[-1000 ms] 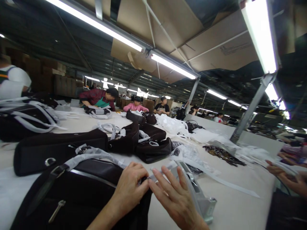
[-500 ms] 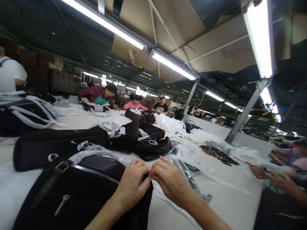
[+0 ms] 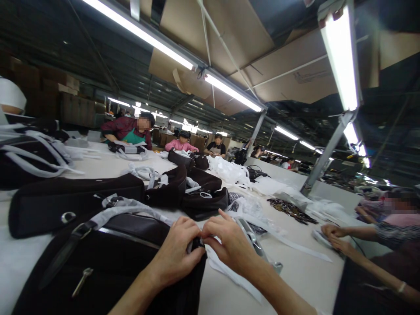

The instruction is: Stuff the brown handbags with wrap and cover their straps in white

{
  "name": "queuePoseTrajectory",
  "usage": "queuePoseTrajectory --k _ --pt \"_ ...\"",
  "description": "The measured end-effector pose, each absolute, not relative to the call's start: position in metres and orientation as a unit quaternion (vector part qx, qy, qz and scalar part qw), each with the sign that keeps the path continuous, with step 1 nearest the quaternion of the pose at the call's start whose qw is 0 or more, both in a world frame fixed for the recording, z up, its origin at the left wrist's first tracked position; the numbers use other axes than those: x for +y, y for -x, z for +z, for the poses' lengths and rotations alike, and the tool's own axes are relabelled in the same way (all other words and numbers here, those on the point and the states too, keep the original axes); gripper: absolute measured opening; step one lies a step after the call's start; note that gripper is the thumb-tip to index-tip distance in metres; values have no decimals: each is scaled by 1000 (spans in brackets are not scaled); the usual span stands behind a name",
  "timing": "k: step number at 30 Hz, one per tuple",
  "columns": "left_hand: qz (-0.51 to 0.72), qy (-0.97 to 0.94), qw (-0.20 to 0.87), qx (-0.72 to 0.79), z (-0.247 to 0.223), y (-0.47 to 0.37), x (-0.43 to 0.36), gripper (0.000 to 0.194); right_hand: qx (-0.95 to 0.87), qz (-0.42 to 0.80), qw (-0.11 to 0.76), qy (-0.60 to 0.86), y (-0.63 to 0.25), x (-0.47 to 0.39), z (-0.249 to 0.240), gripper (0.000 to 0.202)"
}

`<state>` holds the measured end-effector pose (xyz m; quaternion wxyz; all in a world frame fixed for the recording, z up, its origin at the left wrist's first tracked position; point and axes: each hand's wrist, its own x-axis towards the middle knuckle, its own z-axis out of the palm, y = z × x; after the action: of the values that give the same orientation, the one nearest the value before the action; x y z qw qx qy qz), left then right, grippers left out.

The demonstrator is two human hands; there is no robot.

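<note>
A large black bag (image 3: 108, 267) lies at the lower left, with a metal zipper along its top and a zipper pull on its front. Its handle (image 3: 127, 209) is wrapped in pale material. My left hand (image 3: 180, 245) is closed on the bag's upper right corner, thumb below and fingers on top. Touching that same corner, my right hand (image 3: 226, 240) pinches with thumb and forefinger, but what lies between its fingertips is too small to tell. Just behind my right hand is a grey metal tool (image 3: 251, 236), partly hidden.
More black bags (image 3: 78, 199) lie behind the large one. Plastic wrap and white strips (image 3: 295, 247) cross the white table (image 3: 288, 280). A pile of metal-coloured pieces (image 3: 290, 210) sits at right. People work across the table; another person's hands (image 3: 336, 238) are at the right edge.
The view has shifted slightly right. My hands remain at the bag's corner, fingers slightly rearranged. The hands of the person at right have come down onto the table's edge with a pale object.
</note>
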<state>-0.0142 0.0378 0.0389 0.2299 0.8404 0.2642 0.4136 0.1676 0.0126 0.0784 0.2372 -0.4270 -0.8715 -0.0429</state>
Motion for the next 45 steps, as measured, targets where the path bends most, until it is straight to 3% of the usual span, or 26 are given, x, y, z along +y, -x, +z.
queuePoseTrajectory --k 14,24,30,36,45 --pt "435 -814 271 273 40 19 43 15 -881 -227 333 246 -168 6 67 28" --pt "408 -835 256 267 37 21 43 11 -876 -226 315 285 -167 4 66 30" --pt "390 -847 270 239 36 28 47 34 -860 -285 336 257 -172 3 62 27" --pt "399 -838 282 241 37 26 46 19 -859 -292 341 246 -170 6 56 27" --pt "442 -801 260 307 31 12 40 12 -865 -271 330 263 -168 5 52 29"
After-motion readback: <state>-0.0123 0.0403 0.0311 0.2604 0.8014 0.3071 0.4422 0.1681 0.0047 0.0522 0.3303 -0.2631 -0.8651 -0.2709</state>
